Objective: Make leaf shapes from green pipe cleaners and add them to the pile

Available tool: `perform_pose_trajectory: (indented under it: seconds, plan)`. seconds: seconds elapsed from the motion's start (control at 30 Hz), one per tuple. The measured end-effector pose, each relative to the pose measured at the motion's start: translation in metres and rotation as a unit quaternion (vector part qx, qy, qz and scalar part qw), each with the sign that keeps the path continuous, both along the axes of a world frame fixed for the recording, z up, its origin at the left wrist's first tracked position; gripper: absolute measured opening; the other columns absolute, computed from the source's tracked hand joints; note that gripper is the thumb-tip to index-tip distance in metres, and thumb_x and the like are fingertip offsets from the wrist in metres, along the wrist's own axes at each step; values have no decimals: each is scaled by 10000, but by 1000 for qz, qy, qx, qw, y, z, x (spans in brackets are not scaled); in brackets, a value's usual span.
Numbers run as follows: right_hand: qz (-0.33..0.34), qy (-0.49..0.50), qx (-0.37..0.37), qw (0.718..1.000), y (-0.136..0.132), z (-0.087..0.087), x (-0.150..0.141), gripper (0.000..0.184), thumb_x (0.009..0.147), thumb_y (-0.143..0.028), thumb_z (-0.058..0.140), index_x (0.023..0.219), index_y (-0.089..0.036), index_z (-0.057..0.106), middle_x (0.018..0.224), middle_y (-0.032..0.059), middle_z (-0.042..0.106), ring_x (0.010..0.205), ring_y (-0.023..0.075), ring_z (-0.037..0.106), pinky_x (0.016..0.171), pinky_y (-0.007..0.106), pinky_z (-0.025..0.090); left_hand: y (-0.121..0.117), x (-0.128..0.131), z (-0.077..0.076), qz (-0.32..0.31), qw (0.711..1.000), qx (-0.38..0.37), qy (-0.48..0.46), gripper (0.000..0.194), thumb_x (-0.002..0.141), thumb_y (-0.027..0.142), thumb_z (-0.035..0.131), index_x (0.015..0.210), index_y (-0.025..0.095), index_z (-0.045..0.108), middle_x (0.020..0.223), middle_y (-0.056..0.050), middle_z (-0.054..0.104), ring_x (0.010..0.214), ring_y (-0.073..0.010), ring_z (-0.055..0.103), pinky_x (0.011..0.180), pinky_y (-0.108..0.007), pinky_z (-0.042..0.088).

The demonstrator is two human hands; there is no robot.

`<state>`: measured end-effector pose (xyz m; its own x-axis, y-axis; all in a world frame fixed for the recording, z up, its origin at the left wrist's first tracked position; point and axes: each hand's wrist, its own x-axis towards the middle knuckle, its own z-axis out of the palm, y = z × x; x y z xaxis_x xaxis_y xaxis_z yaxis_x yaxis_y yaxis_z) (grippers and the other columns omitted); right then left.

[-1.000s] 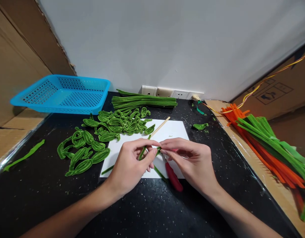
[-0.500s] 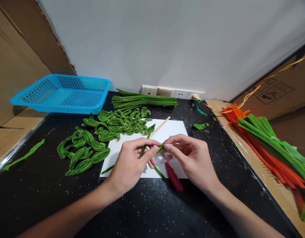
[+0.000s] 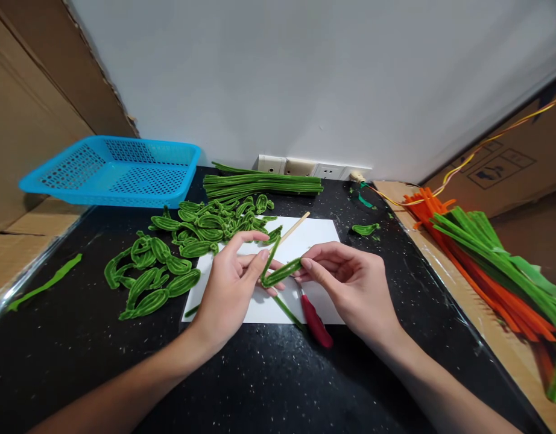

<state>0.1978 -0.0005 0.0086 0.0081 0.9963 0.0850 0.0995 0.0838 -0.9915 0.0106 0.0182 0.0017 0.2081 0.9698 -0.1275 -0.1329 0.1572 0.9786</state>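
A fuzzy green pipe cleaner [image 3: 282, 275], bent into a narrow loop with a free tail sticking up, lies between my hands above the white paper [image 3: 321, 232]. My right hand [image 3: 350, 274] pinches the loop's right end between thumb and fingertips. Loosely around its left end is my left hand [image 3: 235, 280], index finger lifted and fingers apart, the bend resting against the fingers. Below, a straight green pipe cleaner piece [image 3: 288, 312] lies beside a red-handled tool [image 3: 316, 322], its tip partly hidden by my right hand. A thin wooden stick [image 3: 296, 228] lies behind my hands.
Looped green pipe cleaner shapes [image 3: 210, 229] are heaped at left, with a straight green bundle [image 3: 264, 184] behind. A blue basket [image 3: 110, 196] stands back left. Orange strips [image 3: 490, 295] and green stems [image 3: 499, 247] lie right. A single looped shape [image 3: 365, 229] sits near the sockets [image 3: 300, 167].
My left thumb and index finger have parted from their pinch, and the index finger has lifted. The loop now shows stretched between my hands; my right hand has shifted slightly right.
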Motion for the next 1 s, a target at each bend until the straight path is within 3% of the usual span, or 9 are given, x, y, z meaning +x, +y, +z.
perform_pose_trajectory:
  seconds: [0.13, 0.33, 0.53, 0.77, 1.0]
  plan:
    - [-7, -13, 8, 1000, 0, 0, 0, 207, 859, -376, 805, 860, -184, 727, 802, 63, 782, 699, 206, 779, 711, 317, 689, 0, -1, -2, -29, 999, 9, 25, 362, 956, 462, 653, 1130, 149, 599, 837, -54, 731, 571, -146, 700, 531, -236, 552]
    - [-8, -25, 24, 999, -1, 0, -1, 162, 877, -337, 789, 860, -185, 733, 797, 47, 771, 697, 191, 770, 698, 296, 672, -7, 1, -8, -70, 995, 46, 56, 569, 952, 373, 680, 1427, 237, 399, 896, -22, 710, 610, -120, 631, 550, -224, 502]
    - [9, -63, 37, 997, -2, -4, 2, 172, 922, -343, 738, 889, -175, 743, 823, 57, 771, 699, 185, 754, 676, 297, 648, -8, -1, -6, -106, 985, 82, 104, 332, 983, 343, 625, 1291, 233, 572, 930, -35, 689, 676, -121, 606, 607, -233, 490]
    - [10, -81, 51, 995, -4, -3, 2, 130, 934, -314, 726, 901, -190, 749, 842, 48, 774, 719, 179, 751, 692, 293, 643, -9, 1, -6, -118, 992, 34, 37, 500, 980, 356, 635, 1408, 262, 394, 920, -27, 701, 586, -101, 583, 507, -200, 444]
    - [19, -17, 15, 1000, -7, -3, -3, 169, 932, -342, 729, 897, -178, 707, 765, 47, 755, 662, 193, 758, 689, 331, 675, -1, 1, -6, -164, 986, -2, 13, 353, 959, 476, 638, 1081, 152, 571, 815, -22, 668, 463, -72, 554, 415, -186, 388]
